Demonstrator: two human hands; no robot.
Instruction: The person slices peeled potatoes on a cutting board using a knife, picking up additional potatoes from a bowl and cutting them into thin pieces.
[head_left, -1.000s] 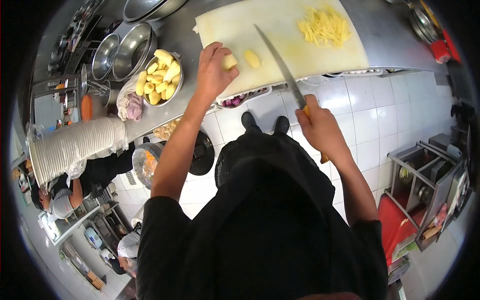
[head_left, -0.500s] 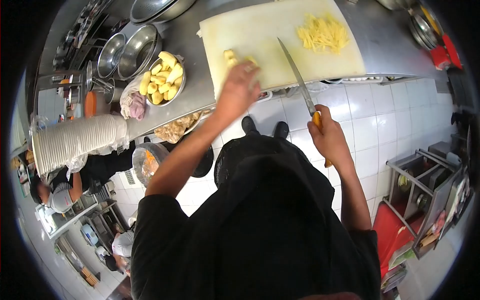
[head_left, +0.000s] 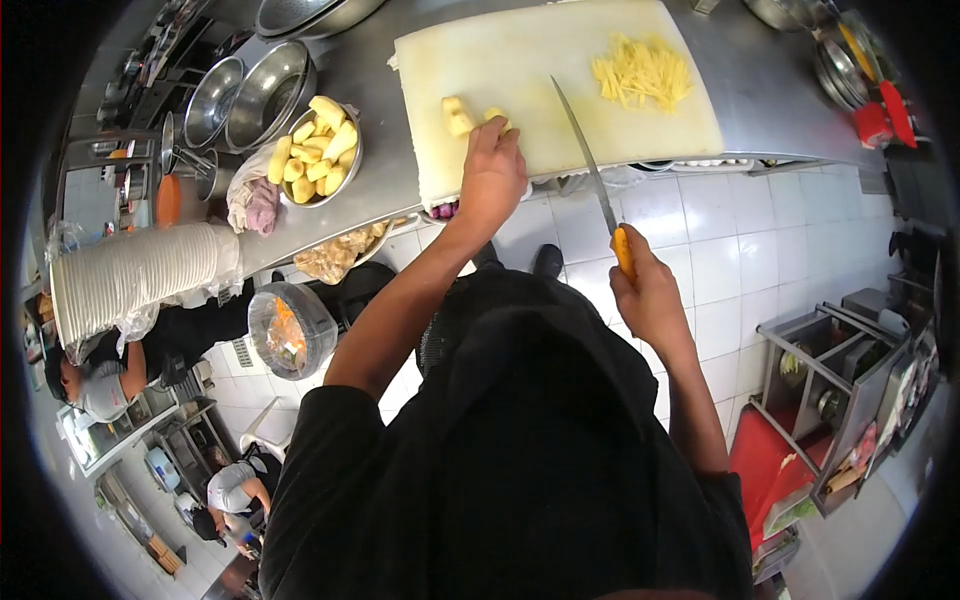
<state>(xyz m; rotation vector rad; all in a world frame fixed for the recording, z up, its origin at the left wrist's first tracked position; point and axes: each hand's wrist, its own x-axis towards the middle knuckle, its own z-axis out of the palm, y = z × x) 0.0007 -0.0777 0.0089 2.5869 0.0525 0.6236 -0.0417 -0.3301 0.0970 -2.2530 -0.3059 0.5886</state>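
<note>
My right hand [head_left: 650, 290] is wrapped round the orange handle of a long kitchen knife [head_left: 588, 150], whose blade points away over the front edge of a white cutting board [head_left: 540, 50]. At the board's left part, my left hand [head_left: 495, 170] has its fingers closed on a small peeled potato piece [head_left: 496, 114], partly hidden by the fingertips. Just left of it stands a larger peeled potato piece [head_left: 457, 116]. A heap of thin-cut potato strips [head_left: 642, 72] lies on the board's right part.
Left of the board, a metal bowl [head_left: 345, 182] holds several peeled potatoes, beside a cloth [head_left: 255, 200] and empty steel bowls [head_left: 268, 98]. Stacked white plates [head_left: 145, 275] are farther left. A clear bin [head_left: 292, 330] with scraps stands below. Two people are at the far left.
My left hand, blurred before, has come to rest with its fingers on the small potato piece. The larger piece now shows fully. My right hand still holds the knife, shifted slightly with the view.
</note>
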